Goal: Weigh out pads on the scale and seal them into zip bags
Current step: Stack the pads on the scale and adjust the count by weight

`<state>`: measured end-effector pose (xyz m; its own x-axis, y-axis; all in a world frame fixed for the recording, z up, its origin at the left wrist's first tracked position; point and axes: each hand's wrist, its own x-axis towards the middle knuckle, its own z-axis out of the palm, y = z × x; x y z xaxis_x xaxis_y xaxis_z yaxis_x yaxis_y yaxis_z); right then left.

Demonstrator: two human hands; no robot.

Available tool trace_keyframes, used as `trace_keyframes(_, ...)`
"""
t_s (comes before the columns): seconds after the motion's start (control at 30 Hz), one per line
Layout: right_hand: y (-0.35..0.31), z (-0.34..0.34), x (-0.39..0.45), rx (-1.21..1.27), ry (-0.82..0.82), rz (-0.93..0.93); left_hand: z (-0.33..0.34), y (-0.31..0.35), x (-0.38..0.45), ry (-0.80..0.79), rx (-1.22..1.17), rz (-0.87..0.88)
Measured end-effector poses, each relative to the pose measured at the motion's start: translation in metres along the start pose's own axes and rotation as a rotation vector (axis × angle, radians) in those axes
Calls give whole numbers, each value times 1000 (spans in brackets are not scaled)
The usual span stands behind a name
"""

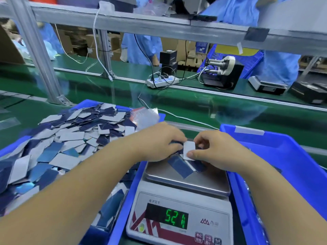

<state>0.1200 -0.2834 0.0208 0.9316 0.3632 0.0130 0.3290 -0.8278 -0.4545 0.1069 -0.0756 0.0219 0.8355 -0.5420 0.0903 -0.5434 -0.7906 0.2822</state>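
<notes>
Both hands, left hand [161, 140] and right hand [214, 149], hold pads [189, 150] above the scale [178, 200].

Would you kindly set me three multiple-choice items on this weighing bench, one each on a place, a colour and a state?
1. Where do the loose blue and white pads lie heaped?
A. In the blue plastic bin left of the scale
B. On the green belt
C. On the overhead shelf

2. What colour are the digits on the white electronic scale?
A. Red
B. Green
C. Blue

3. What is the right hand doing?
A. Resting flat in the bin
B. Pressing a scale button
C. Pinching a small white pad over the steel pan

Answers: 1 A, the heap fills that bin. 2 B, the display glows green. 3 C, thumb and fingers close on the pad above the pan.
</notes>
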Motion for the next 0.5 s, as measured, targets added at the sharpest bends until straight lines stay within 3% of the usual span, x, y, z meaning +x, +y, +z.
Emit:
trace_keyframes(0.23, 3, -3, 1, 224, -22, 73, 15, -11, -7, 210, -236, -99)
trace_keyframes(0.37, 2, -5, 0, 332, -12, 119, 17, -11, -10, 224, -404, -158)
trace_keyframes(0.5, 1, -6, 1, 442, 22, 163, 18, -12, -12, 225, -401, -165)
